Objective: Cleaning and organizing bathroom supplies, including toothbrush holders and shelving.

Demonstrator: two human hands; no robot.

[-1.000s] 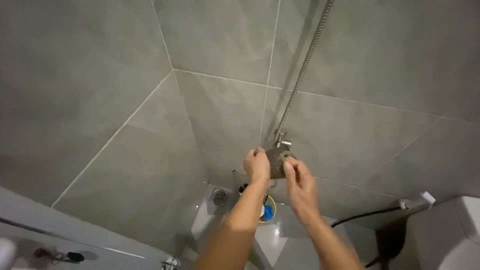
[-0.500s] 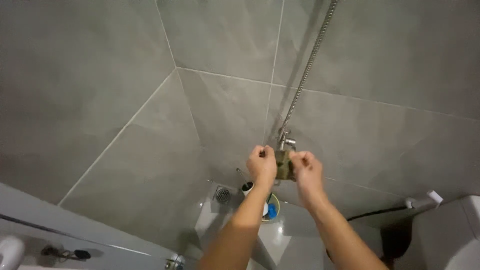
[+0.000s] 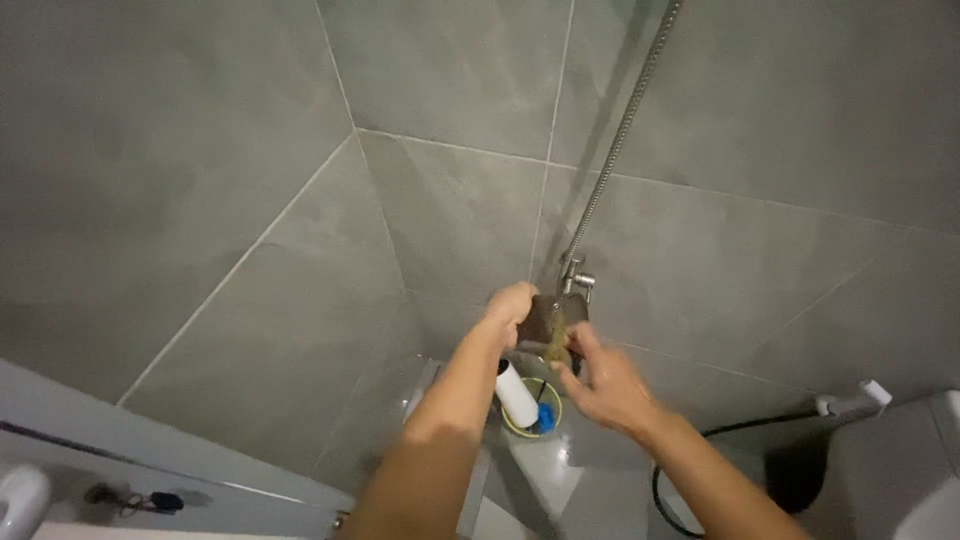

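We reach out over a grey-tiled shower corner with both hands meeting at the shower valve (image 3: 553,322), a squarish metal block fixed to the wall at the foot of the ribbed metal hose (image 3: 622,125). Our left hand (image 3: 511,305) curls over the valve's left edge, fingers wrapped against it. Our right hand (image 3: 600,378) sits just below and to the right, thumb and fingertips pinched on a small yellowish-green scrap (image 3: 556,343), blurred, pressed against the valve's lower face. Below the hands, a white bottle (image 3: 517,394) leans in a yellow-rimmed bucket (image 3: 552,400) beside something blue. A black hose (image 3: 735,432) runs right towards a white wall fitting (image 3: 872,394).
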